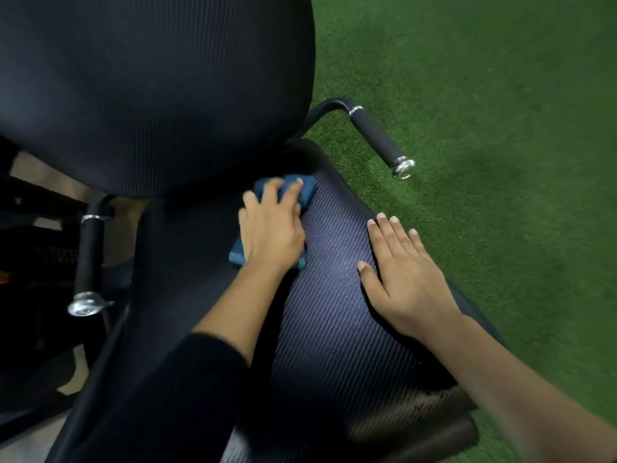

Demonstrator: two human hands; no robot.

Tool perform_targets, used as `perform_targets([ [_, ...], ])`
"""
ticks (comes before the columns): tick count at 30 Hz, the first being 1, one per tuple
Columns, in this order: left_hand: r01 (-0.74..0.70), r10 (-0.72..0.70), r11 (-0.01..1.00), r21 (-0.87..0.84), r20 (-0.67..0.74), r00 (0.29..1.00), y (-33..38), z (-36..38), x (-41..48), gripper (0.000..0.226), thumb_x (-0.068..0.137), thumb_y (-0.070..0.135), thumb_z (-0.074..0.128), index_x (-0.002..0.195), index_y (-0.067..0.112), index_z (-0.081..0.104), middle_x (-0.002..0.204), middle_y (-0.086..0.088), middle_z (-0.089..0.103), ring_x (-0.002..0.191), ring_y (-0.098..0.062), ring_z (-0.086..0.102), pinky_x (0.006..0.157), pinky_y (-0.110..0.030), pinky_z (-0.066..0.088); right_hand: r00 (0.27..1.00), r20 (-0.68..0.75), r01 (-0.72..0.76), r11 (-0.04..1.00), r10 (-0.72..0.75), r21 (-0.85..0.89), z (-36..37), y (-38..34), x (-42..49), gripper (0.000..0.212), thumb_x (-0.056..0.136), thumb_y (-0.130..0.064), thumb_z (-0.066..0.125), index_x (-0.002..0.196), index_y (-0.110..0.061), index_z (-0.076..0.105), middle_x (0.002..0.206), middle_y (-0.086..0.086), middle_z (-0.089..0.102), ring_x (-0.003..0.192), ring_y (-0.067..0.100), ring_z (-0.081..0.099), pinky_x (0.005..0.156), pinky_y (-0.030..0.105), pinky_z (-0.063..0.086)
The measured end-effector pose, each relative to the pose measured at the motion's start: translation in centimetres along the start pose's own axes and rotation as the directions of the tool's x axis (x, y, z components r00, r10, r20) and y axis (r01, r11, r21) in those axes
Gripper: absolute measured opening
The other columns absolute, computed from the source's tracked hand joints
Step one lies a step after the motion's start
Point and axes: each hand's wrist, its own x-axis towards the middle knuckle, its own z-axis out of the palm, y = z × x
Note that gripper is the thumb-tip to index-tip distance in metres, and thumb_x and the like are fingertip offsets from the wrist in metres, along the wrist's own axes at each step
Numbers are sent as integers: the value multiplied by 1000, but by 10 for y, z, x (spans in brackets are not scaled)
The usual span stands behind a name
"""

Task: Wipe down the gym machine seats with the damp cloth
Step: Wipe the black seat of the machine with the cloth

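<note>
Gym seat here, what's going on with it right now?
A person is wiping the black textured seat pad. Their left hand grips a bunched blue cloth at the back of the pad, just below the backrest. Their right hand rests flat and open on the pad's right side.

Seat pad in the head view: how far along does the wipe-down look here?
Done: nothing certain; no wet trace shows on the seat. In hand: the left hand holds the blue cloth against the seat's rear, below the backrest, while the right hand lies flat near the right edge. Left: the front of this seat, seemingly.
</note>
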Motion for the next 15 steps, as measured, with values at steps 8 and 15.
perform_targets([
  [8,-10,9,999,37,29,1000,23,20,63,41,97,31,40,138,28,46,144,-3,38,115,-37,37,92,-48,36,999,13,-40,998,40,-38,-2,11,-9,77,88,-52,5,151,-10,5,159,7,5,147,19,4,118,33,-1],
  [15,-532,543,834,-148,45,838,46,1,-8,40,92,35,38,128,34,56,135,5,50,87,-27,41,73,-37,39,991,28,-133,991,134,-34,-9,19,-21,85,85,-60,6,151,-7,12,154,11,27,139,25,30,112,37,28],
])
